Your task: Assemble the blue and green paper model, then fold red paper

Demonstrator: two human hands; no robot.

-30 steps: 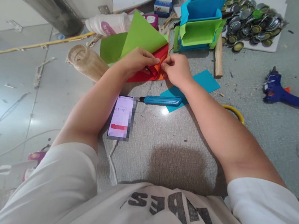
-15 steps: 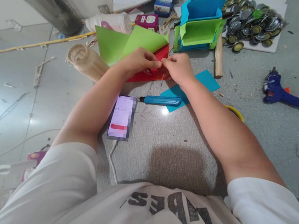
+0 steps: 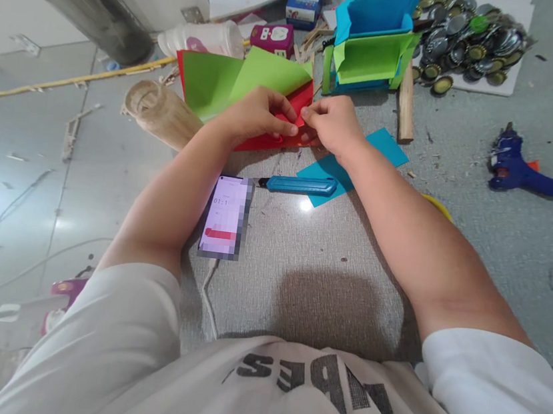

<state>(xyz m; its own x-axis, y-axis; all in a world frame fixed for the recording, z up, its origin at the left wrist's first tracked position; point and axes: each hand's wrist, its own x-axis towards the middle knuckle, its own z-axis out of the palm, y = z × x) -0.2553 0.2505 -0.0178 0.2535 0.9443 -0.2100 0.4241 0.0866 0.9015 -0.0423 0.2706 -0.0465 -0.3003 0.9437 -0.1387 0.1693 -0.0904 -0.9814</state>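
Red paper [image 3: 260, 144] lies under and between my hands, with a small piece of it raised at the fingertips. My left hand [image 3: 260, 112] has its thumb and fingers curled around a red part of it. The right hand [image 3: 334, 123] pinches the red paper beside the left fingertips. Green paper [image 3: 211, 81] rests on the red sheet behind my left hand, one part bent upward. Below my right hand is a blue paper strip [image 3: 381, 149]. A blue utility knife [image 3: 299, 185] lies partly on that strip.
A lit phone [image 3: 222, 217] with a cable lies near me. To the left is a bamboo cup [image 3: 154, 111]. Behind are a blue-and-green paper construction [image 3: 370, 60], a wooden stick [image 3: 406, 112] and piled bottle caps [image 3: 471, 43]. A blue glue gun [image 3: 518, 164] lies right.
My left thumb has moved slightly down and away from its index finger. The right fingertips have drawn slightly apart from the left, and a raised red piece now shows between them.
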